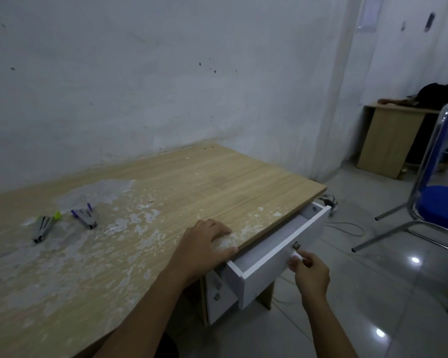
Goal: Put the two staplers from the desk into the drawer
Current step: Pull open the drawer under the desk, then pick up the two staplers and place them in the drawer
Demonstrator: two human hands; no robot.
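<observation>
Two small staplers lie on the left of the worn wooden desk (192, 182): a green-tipped stapler (45, 226) and, just right of it, a purple-tipped stapler (85, 216). The white drawer (274, 259) under the desk's right end is pulled partly out, and what shows of its inside looks empty. My left hand (204, 244) lies flat on the desk's front edge just above the drawer. My right hand (310, 273) pinches the small white knob on the drawer's front, below a metal lock. Both staplers lie far to the left of my hands.
A blue chair with a chrome frame (440, 202) stands on the tiled floor to the right. A second wooden desk (391, 140) stands at the far right with dark things on it. A white cable (347, 228) lies on the floor. The wall runs behind the desk.
</observation>
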